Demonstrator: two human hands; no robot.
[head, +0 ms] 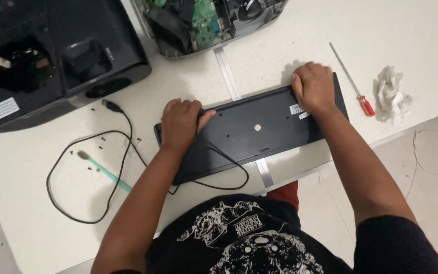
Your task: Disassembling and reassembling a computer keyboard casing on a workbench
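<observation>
A black keyboard (252,129) lies face down on the white bench (36,218), its flat underside up, set at a slant across a metal seam strip. The left hand (181,122) grips its left end, fingers curled over the far edge and thumb stretched along the back. The right hand (314,87) is folded over the far right corner beside two small white stickers, fingers pressed together and closed on the edge. The keyboard's black cable (84,172) loops off to the left, past a pale green toothbrush (105,171) and a scatter of tiny dark screws (100,139).

Pulling the back panel free is best done evenly from both ends — a slow, level lift, keeping the cable slack. A red-handled screwdriver (355,83) and a crumpled tissue (391,94) lie to the right; a black projector (51,56) and an opened device (209,23) sit at the far side.
</observation>
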